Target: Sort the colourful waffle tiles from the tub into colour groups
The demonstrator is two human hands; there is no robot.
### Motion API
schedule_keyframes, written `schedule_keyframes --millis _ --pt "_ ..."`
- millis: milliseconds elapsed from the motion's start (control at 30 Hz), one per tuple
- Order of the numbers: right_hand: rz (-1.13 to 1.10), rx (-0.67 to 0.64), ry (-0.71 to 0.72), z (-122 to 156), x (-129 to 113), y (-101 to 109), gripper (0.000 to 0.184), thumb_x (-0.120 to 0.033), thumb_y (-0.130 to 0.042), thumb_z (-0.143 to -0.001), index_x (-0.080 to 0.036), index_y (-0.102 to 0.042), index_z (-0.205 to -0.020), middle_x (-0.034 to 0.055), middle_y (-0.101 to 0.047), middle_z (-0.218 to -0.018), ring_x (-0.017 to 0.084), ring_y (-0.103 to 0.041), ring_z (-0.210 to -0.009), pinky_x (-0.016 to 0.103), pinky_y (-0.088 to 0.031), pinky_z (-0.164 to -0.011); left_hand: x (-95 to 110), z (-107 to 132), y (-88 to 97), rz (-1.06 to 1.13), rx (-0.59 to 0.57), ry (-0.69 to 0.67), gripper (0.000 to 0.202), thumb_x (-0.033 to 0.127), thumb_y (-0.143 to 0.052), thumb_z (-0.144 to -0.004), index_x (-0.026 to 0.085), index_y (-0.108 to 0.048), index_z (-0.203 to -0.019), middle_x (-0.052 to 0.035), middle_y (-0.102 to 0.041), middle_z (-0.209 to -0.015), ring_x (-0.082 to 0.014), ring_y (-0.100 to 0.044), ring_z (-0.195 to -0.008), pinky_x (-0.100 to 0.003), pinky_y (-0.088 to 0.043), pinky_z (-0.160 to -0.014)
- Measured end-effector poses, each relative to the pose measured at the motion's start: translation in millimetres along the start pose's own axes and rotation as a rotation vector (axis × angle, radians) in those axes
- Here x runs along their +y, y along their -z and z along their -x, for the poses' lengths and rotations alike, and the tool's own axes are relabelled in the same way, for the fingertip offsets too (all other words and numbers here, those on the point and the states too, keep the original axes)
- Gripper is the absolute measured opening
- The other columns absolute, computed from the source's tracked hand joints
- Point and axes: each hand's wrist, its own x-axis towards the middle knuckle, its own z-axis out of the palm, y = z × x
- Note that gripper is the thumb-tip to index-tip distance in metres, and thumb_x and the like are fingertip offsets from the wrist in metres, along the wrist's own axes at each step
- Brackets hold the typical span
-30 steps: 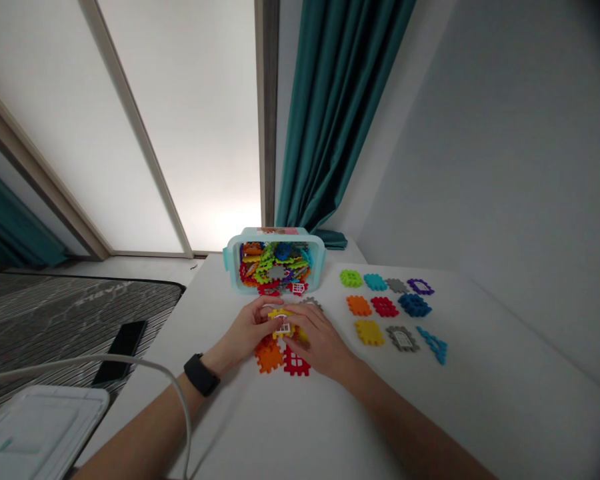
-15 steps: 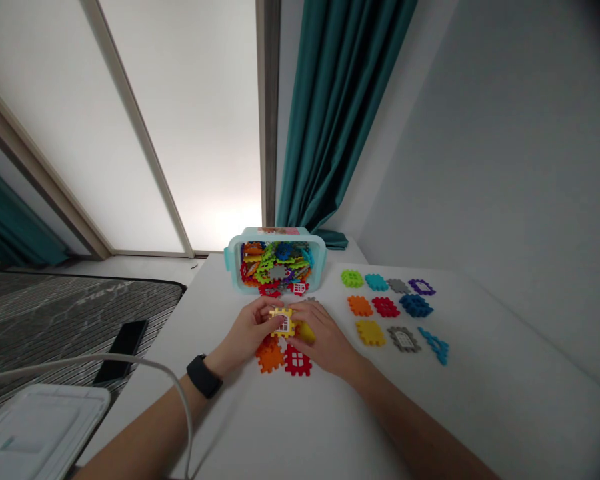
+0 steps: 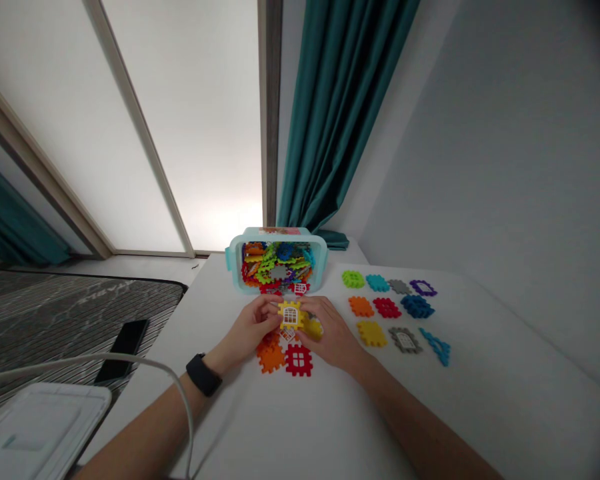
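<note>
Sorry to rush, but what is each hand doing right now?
Left hand: closed, holding a yellow plastic window tile.
Right hand: closed on that tile too.

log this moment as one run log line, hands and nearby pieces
left hand: holds yellow window tile | right hand: holds same tile | below hands: red tile, orange tile

A plastic tub (image 3: 234,267) sits at the tabletop's (image 3: 480,407) back edge, waffle blocks (image 3: 279,272) inside. Three rows of blocks (image 3: 386,307) lie right of centre; loose blocks (image 3: 299,360) lie before the tub, one block (image 3: 290,315) between left hand (image 3: 250,327) and right hand (image 3: 330,333). Phone (image 3: 123,342) lies on the mat (image 3: 55,320) left of the table.
</note>
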Motion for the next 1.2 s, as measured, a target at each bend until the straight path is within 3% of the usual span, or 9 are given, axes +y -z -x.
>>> schedule_keyframes --millis 167,367,500,667,867,967,1033,1200 --pt "0.000 -0.010 0.012 1.0 0.9 -2.1 0.045 -0.017 -0.066 -0.081 -0.025 -0.050 -0.123 0.0111 -0.064 -0.124 0.029 -0.059 -0.117 0.050 -0.049 -0.099 0.0 1.2 1.4 0.070 -0.026 0.068 0.048 0.037 -0.080 -0.076 0.019 -0.059 -0.115 0.0025 -0.062 -0.076 -0.0094 -0.055 -0.062 -0.022 -0.039 -0.059" --pt "0.017 -0.001 0.049 0.5 -1.8 -3.0 0.045 -0.016 -0.065 -0.082 -0.025 -0.049 -0.123 0.0112 -0.063 -0.125 0.028 -0.059 -0.116 0.051 -0.050 -0.099 -6.2 -1.6 -0.8 0.039 -0.052 0.012 0.043 0.036 -0.081 -0.076 0.018 -0.060 -0.109 0.0004 -0.063 -0.083 -0.0102 -0.055 -0.069 -0.022 -0.041 -0.064" --pt "0.021 0.008 0.039 0.6 -4.5 -2.4 0.042 -0.017 -0.064 -0.082 -0.025 -0.051 -0.121 0.0112 -0.063 -0.123 0.028 -0.060 -0.114 0.049 -0.050 -0.099 -5.3 0.3 0.8 -0.188 -0.028 -0.095 0.033 0.037 -0.070 -0.086 0.017 -0.062 -0.112 -0.0017 -0.063 -0.084 -0.0138 -0.057 -0.074 -0.025 -0.045 -0.069" --pt "-0.001 0.029 -0.014 2.6 -4.8 -2.0 0.029 -0.021 -0.063 -0.088 -0.024 -0.057 -0.116 0.0122 -0.060 -0.123 0.027 -0.059 -0.116 0.046 -0.051 -0.099 3.0 4.9 10.1 -0.612 -0.061 -0.343 0.051 0.032 -0.072 -0.084 0.021 -0.056 -0.131 -0.0088 -0.065 -0.108 -0.0218 -0.060 -0.093 -0.033 -0.049 -0.084" --pt "0.031 -0.014 0.061 3.1 -1.4 0.6 0.025 -0.026 -0.058 -0.096 -0.025 -0.060 -0.121 0.0119 -0.061 -0.122 0.025 -0.059 -0.115 0.042 -0.051 -0.098 6.3 2.5 16.8 -0.770 -0.080 -0.466 0.044 0.038 -0.068 -0.088 0.020 -0.057 -0.126 -0.0093 -0.064 -0.110 -0.0224 -0.060 -0.096 -0.037 -0.050 -0.088" --pt "0.016 -0.005 0.066 2.4 -0.6 0.6 0.021 -0.024 -0.049 -0.100 -0.024 -0.064 -0.115 0.0107 -0.066 -0.112 0.024 -0.062 -0.104 0.040 -0.052 -0.092 7.8 1.3 13.9 -0.754 -0.098 -0.443 0.026 0.041 -0.063 -0.092 0.019 -0.065 -0.106 -0.0086 -0.065 -0.104 -0.0220 -0.060 -0.096 -0.036 -0.049 -0.087" --pt "-0.032 -0.006 -0.002 2.1 -1.5 -1.2 0.021 -0.025 -0.045 -0.101 -0.022 -0.066 -0.105 0.0089 -0.069 -0.099 0.022 -0.064 -0.092 0.037 -0.052 -0.084 8.1 1.1 10.5 -0.702 -0.105 -0.391 0.026 0.041 -0.055 -0.096 0.017 -0.065 -0.091 -0.0072 -0.065 -0.095 -0.0205 -0.059 -0.091 -0.033 -0.047 -0.084" --pt "-0.268 -0.030 -0.378 0.3 -8.2 -10.0 0.023 -0.035 -0.051 -0.097 -0.020 -0.064 -0.084 0.0027 -0.067 -0.077 0.018 -0.061 -0.071 0.029 -0.046 -0.066 4.5 1.7 2.7 -0.384 -0.074 -0.133 0.034 0.049 -0.061 -0.091 0.016 -0.064 -0.087 0.0006 -0.058 -0.072 -0.0123 -0.050 -0.064 -0.025 -0.040 -0.062"
